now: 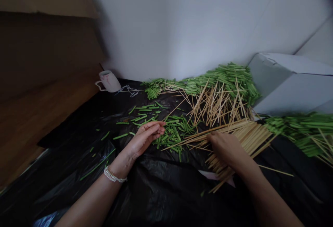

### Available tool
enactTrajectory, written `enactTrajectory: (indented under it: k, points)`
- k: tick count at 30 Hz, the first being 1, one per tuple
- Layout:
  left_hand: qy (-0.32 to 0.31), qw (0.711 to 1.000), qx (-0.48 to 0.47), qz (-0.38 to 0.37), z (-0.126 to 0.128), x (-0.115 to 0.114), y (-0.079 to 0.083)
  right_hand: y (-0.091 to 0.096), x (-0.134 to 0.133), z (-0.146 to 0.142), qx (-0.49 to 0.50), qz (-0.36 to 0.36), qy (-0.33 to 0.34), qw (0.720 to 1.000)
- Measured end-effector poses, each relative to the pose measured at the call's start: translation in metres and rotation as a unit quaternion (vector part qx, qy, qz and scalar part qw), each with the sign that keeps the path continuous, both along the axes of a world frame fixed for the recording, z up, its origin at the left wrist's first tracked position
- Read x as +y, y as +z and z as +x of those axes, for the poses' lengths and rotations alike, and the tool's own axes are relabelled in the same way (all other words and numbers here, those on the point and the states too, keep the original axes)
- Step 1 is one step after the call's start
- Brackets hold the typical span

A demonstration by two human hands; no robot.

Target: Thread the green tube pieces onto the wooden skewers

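Observation:
My left hand point(148, 137), with a white beaded bracelet point(114, 175) on its wrist, hovers by a heap of short cut green stems point(179, 130). Its thumb and fingers are pressed together; whatever they pinch is too small to make out. A thin stick passes close to those fingertips. On the right, my right hand point(226, 148) rests palm down over a pile of thin bamboo sticks point(249, 133). Its fingers are curled closed on sticks at the pile's left end, and the fingertips are partly hidden. Several long sticks point from there toward the green stems.
Green stems on sticks point(221, 78) are heaped along the white wall. Another such bundle point(304, 130) lies far right, below a white box point(293, 88). A white mug point(109, 81) stands back left beside a tangled string point(131, 91). Black plastic sheeting point(156, 192) covers the surface.

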State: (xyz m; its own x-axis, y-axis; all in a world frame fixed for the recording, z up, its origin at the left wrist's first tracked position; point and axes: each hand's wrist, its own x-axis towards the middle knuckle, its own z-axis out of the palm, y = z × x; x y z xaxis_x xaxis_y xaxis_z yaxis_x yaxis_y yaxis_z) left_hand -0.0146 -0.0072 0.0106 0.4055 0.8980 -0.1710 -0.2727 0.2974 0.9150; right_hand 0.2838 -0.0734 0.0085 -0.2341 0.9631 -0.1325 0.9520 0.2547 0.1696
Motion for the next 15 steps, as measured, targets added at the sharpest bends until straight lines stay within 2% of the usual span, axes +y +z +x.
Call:
enactTrajectory:
  k: [6, 15]
  points:
    - [-0.001, 1.0, 0.001, -0.002, 0.0, -0.001, 0.002, 0.008, 0.001, -0.002, 0.052, 0.002, -0.004, 0.999]
    - [-0.003, 1.0, 0.0, -0.001, 0.0, -0.001, 0.002, 0.012, 0.004, 0.011, 0.062, -0.048, -0.051, 0.996]
